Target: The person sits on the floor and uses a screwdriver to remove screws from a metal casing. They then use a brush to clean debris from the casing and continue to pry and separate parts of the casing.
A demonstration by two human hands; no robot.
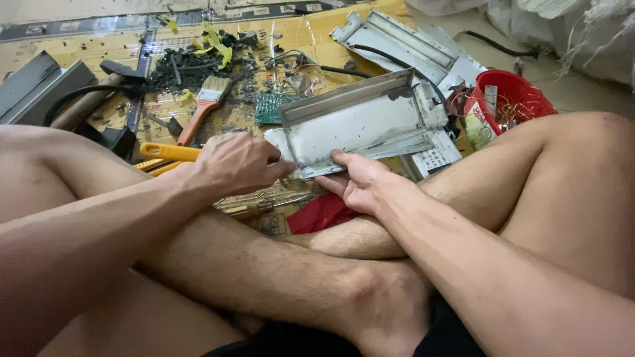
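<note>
I sit cross-legged on the floor with a bent grey sheet-metal panel (360, 122) in front of me. My right hand (357, 182) grips the panel's near edge, thumb on top. At the panel's left corner is my left hand (235, 162), closed around the handle of a tool whose tip is hidden behind the fingers. Yellow-handled pliers (165, 153) lie just behind the left hand. A clear-handled screwdriver (264, 201) lies under the hands, beside a red cloth (321, 211).
A paintbrush (202, 106), a green circuit board (270, 106) and black debris lie on cardboard (317, 33) beyond. A red basket (512, 99) of copper wire stands at right. More metal casing (403, 43) lies behind; grey parts (33, 82) at left.
</note>
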